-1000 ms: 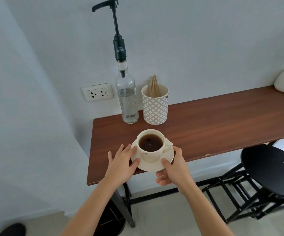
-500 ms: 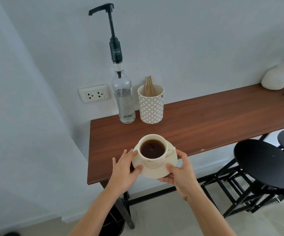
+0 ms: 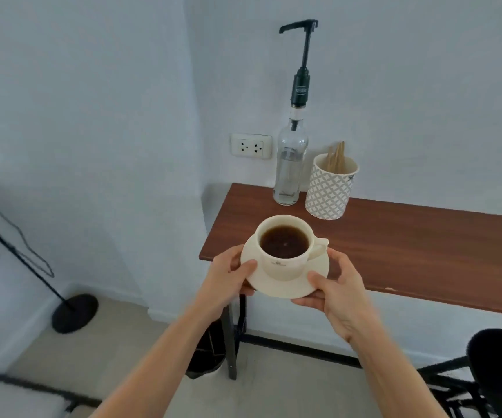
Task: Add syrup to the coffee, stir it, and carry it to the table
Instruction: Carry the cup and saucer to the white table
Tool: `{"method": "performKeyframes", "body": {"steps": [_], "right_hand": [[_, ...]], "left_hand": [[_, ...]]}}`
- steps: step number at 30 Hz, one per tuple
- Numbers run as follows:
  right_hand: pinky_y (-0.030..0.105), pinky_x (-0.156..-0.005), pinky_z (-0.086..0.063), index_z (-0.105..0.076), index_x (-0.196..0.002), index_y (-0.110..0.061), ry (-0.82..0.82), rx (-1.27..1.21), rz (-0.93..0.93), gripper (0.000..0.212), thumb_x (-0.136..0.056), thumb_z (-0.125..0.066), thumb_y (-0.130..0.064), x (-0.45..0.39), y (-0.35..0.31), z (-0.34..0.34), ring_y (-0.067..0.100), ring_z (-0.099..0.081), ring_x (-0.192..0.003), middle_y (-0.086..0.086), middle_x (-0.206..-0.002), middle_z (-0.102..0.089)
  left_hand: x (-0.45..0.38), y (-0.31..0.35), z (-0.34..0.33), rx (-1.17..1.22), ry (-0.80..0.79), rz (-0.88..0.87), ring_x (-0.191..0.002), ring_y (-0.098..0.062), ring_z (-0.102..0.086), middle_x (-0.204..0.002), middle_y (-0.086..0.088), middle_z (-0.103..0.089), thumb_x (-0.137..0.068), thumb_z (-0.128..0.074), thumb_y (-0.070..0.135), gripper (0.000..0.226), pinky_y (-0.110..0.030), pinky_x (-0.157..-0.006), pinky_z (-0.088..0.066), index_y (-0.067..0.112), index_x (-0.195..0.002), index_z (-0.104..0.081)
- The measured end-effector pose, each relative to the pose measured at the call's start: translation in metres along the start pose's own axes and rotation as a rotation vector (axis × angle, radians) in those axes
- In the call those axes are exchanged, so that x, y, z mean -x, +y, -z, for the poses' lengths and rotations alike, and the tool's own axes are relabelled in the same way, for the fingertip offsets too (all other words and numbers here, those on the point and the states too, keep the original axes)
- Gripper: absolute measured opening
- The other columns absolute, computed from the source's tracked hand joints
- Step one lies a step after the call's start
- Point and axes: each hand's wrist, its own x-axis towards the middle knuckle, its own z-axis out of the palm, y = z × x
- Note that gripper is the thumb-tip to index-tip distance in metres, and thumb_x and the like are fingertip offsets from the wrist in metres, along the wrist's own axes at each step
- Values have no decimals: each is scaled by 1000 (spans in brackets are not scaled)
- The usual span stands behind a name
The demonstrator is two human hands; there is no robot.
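The narrow dark-brown wooden worktop (image 3: 409, 236) runs along the white wall, its left end near a wall corner. At the back of that end stands a tall clear glass syrup bottle with a black pump dispenser (image 3: 290, 167), spout pointing left; it holds clear liquid to roughly mid-height. Just beside it on the right, apart by a small gap, stands a white cylindrical holder with a grey lattice pattern (image 3: 329, 191), with light wooden stirring sticks (image 3: 336, 156) upright inside. A white double wall socket (image 3: 251, 146) is mounted left of the bottle. Under the worktop's left end a black metal leg (image 3: 232, 339) reaches the beige floor, with a dark bin-like object (image 3: 206, 354) beside it, partly hidden by the left forearm. A black floor stand with a round base (image 3: 75, 312) and trailing cable stands at far left. A black round stool seat (image 3: 499, 360) shows at lower right. The cream ceramic cup of dark coffee (image 3: 285, 248) sits upright on a cream round saucer (image 3: 285, 283), handle pointing right, faint printed mark on its front. Cup and saucer are held in the air over the worktop's front left corner. The left hand (image 3: 228, 279) grips the saucer's left rim, thumb on top; the right hand (image 3: 338, 288) grips the right rim likewise, fingers underneath.
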Motion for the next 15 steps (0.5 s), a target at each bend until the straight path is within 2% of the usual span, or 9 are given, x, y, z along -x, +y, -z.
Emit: {"method": "performKeyframes", "body": {"steps": [4,8,15], "right_hand": [[41,-57,-65,-47,-123,-25,-182,78,-21,45,-95,-54,9,17,-3,-19,29,-77,-77,16,-120,-63],[39,-56,-65,-49,-126,-21,-364,132,-42,43,-95,-54,8,47,4,-54,27,-78,-73,12,-116,-64],[38,-53,-64,-50,-112,-30,-671,209,-132,40,-96,-54,6,129,37,-135,29,-77,-73,24,-119,-64]], "left_hand": [[52,-5,20,104,174,90,-71,-15,-70,-95,-9,-74,-98,-60,14,34,-27,-58,-57,13,-132,-56],[117,-9,50,209,336,125,-59,-11,-68,-80,-3,-71,-99,-57,10,31,-23,-54,-55,12,-130,-55],[251,-33,111,256,628,151,-59,-9,-67,-85,-6,-72,-99,-57,10,33,-24,-55,-56,13,-132,-54]]}}
